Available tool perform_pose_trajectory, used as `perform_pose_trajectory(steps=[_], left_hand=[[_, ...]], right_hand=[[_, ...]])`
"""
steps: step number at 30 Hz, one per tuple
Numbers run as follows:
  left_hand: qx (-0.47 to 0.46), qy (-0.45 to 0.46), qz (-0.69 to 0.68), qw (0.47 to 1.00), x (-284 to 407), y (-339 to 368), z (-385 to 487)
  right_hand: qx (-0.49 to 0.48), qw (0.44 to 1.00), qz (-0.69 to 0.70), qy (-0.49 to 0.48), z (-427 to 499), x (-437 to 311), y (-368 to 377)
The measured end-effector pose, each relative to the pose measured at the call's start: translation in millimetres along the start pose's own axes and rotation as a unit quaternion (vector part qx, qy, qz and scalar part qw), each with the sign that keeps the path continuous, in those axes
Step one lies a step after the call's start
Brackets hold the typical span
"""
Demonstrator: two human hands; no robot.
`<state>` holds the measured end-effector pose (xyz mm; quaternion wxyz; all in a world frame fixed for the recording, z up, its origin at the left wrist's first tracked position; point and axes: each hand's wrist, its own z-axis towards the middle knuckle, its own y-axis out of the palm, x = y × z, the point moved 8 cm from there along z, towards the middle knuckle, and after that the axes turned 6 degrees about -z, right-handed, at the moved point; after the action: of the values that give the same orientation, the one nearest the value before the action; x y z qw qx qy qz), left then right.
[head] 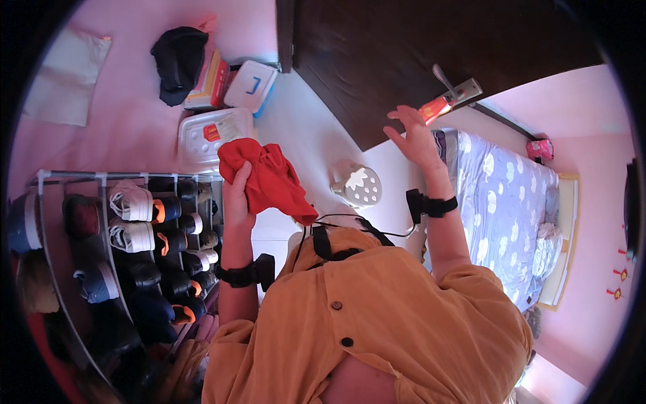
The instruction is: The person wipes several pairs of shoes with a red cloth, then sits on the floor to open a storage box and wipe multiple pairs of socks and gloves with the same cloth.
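Note:
My left hand (238,194) grips a bunched red cloth (270,177), its thumb pressed over the folds and one end hanging toward my chest. My right hand (414,134) is raised near the edge of a dark brown door (363,76), fingers spread, with nothing held in it. Just beyond its fingertips are a red ornament (435,109) and the metal door handle (467,91); whether the fingers touch the ornament I cannot tell. A strawberry-shaped stool (361,187) stands on the floor between my arms.
A shoe rack (103,202) full of shoes stands at the left. Behind it are lidded plastic boxes (187,141) and a black bag (179,63) on stacked cartons. At the right, past the door, lies a bed with a patterned sheet (484,202). A thin black cable (388,233) runs across my front.

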<state>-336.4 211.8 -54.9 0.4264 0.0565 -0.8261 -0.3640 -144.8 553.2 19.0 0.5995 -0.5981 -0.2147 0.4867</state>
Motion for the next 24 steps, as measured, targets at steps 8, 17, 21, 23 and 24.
perform_pose_trajectory(steps=[8,17,21,23,24], left_hand=[[-0.020,0.022,-0.024,0.999,13,3,8],[-0.002,0.055,-0.023,0.998,30,10,24],[0.051,0.073,-0.012,0.996,37,3,36],[0.075,0.092,-0.017,0.993,42,3,45],[0.082,0.103,-0.024,0.991,46,2,50]], right_hand=[[-0.037,0.999,0.019,-0.011,1,-12,7],[-0.102,0.992,0.068,-0.028,41,-23,30],[-0.150,0.979,0.106,-0.085,85,-47,56],[-0.197,0.964,0.142,-0.113,112,-64,73],[-0.188,0.960,0.128,-0.164,128,-80,78]])
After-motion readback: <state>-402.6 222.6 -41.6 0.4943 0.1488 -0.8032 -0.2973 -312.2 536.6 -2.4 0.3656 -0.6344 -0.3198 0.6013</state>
